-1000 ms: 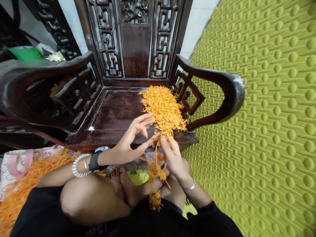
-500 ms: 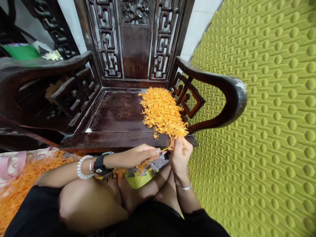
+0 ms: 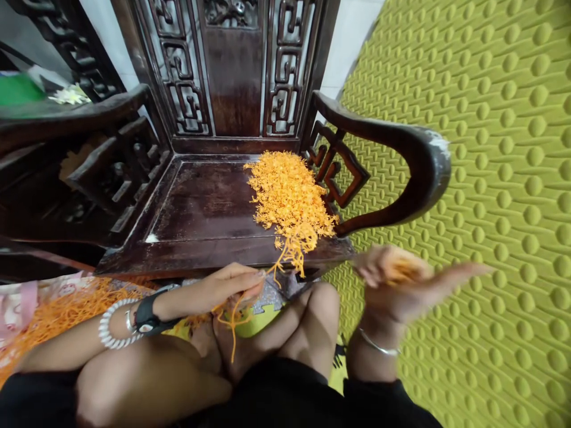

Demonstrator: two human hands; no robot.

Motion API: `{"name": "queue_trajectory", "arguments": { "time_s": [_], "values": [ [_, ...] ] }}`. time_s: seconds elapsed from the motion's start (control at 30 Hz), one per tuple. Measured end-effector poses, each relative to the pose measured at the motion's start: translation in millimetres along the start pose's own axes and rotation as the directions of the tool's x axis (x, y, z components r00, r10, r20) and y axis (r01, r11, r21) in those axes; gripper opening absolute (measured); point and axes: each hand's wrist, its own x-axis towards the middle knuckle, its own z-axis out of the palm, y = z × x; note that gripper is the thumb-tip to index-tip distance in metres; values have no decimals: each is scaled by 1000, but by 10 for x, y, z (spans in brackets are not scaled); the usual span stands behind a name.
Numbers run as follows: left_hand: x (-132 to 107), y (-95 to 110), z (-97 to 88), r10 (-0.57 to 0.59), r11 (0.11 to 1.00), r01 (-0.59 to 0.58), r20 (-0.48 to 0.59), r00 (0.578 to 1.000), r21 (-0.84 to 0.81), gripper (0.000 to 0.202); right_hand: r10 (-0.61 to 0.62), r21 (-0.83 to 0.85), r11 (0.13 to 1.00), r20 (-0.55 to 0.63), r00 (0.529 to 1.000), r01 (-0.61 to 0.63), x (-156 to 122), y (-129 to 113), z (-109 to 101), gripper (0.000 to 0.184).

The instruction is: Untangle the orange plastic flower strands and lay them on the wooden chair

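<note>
My left hand (image 3: 232, 285) is closed in a pinch on thin orange cord (image 3: 233, 327), whose loose ends hang below the fingers. From its fingertips a strand leads up to a tangle of knotted cord (image 3: 300, 241) at the seat's front edge. This joins a heap of small, frayed orange knots (image 3: 288, 190) on the right half of the dark wooden chair seat (image 3: 200, 202). Out to the right, my right hand (image 3: 395, 285) is blurred, thumb stretched out and fingers curled. Orange strands (image 3: 404, 270) show in its palm.
The chair has curved armrests (image 3: 428, 172) and a carved back (image 3: 234, 83). At lower left, more orange cord (image 3: 71, 315) lies on a pink-and-white cloth (image 3: 22, 297). Yellow-green bumpy padding (image 3: 491, 178) spans the right side. A white flower (image 3: 69, 95) rests at upper left.
My right hand has let go of the cord at the seat edge and swung right. The knotted tangle now lies over that edge. My left hand has shifted slightly left, still pinching cord.
</note>
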Motion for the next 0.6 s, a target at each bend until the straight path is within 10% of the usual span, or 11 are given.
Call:
{"name": "queue_trajectory", "arguments": {
  "time_s": [0.2, 0.43, 0.6],
  "values": [
    [122, 46, 0, 8, 982, 3, -55, 998, 188, 48, 118, 51, 990, 251, 961, -135, -272, 683, 581, 66],
    [254, -106, 25, -106, 938, 115, -45, 993, 327, 49, 181, 60, 982, 8, 983, -182, -280, 735, 952, 38],
    [234, -106, 70, -74, 934, 80, -31, 997, 349, 47, -1, -76, 997, -296, 955, -22, -117, 794, 876, 44]
  ]
}}
